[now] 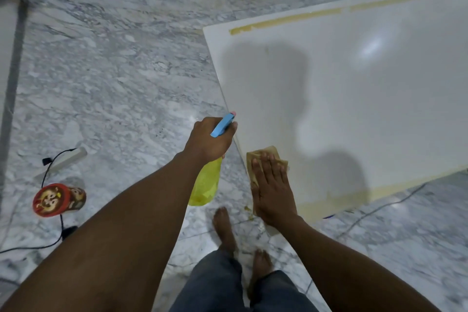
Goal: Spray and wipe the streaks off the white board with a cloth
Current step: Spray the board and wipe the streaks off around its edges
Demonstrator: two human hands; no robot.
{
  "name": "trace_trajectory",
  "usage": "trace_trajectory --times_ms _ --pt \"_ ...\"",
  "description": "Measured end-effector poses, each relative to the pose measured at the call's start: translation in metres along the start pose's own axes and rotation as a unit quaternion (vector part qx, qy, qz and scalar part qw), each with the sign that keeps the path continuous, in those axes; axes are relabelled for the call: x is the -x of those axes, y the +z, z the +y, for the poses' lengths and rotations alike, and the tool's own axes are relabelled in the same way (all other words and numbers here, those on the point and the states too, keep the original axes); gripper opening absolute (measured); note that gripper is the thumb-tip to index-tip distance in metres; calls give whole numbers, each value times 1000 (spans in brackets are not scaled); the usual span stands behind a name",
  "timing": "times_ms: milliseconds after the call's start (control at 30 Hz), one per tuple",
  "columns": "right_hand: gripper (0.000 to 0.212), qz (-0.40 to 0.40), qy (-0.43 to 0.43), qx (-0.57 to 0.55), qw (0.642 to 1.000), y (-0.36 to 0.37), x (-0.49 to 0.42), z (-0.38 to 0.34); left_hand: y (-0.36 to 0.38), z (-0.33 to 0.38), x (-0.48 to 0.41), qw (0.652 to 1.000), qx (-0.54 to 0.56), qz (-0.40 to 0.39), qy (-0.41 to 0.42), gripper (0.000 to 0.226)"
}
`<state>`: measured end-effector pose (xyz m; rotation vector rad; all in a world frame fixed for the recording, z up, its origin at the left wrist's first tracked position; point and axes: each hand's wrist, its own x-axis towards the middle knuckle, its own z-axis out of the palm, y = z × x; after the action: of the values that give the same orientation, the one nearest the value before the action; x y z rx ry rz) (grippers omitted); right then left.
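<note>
- White board [367,109]: laid flat on the floor [114,71], glossy, with yellowish tape strips [286,20] along its far and near edges.
- Floor: white marble, grey-veined.
- Left hand [209,139]: curled round a yellow, blue-headed spray bottle [206,185], held at the board's left edge.
- Right hand [272,190]: fingers straight, pressed flat on a tan cloth [258,153] near the board's near-left corner.
- Red tin [53,200] and white power strip [68,159]: left on the floor, well apart from the board.

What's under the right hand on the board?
A tan cloth, pressed flat on the white board near its edge by the right hand. Its far end shows past the fingertips; the rest, and any streaks beneath, are covered.
</note>
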<state>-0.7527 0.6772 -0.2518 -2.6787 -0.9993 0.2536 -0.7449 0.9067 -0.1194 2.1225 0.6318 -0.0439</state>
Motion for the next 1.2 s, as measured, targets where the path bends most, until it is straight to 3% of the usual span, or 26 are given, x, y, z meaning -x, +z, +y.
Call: trace_trajectory --times_ms 200,367,533,600,667,700,733,800,833,867,1000,1200 --pt "62 -1 -7 -1 1000 0 57 6 28 12 37 1000 8 -20 -6 24" --pt "73 7 -25 -5 1000 5 105 12 45 19 61 999 20 -33 -34 34" --pt "64 8 -39 -21 999 5 125 19 54 23 76 999 14 -29 -6 19" --pt "58 -3 -19 -48 999 -14 116 17 53 25 79 1000 22 -19 -1 20" --pt "43 -9 63 -135 989 -49 97 17 50 28 78 999 32 -8 -1 21" --pt "34 -8 128 -228 965 -67 83 16 46 30 76 999 36 -1 -5 21" --pt "29 -11 218 -355 909 -85 66 14 41 31 74 999 39 6 -11 21" --pt "33 -43 360 -615 700 -107 31 8 30 30 63 999 33 16 -19 27" --pt "35 -58 381 -688 614 -116 14 6 24 30 57 999 24 20 -17 32" --pt "34 -58 385 -724 569 -124 -4 3 16 29 49 1000 13 23 -11 35" --pt "23 -59 363 -786 497 -147 -85 -25 -28 19 8 999 9 30 17 34" --pt "41 -78 354 -807 465 -136 -210 -70 -98 -20 -76 997 2 -58 43 34"
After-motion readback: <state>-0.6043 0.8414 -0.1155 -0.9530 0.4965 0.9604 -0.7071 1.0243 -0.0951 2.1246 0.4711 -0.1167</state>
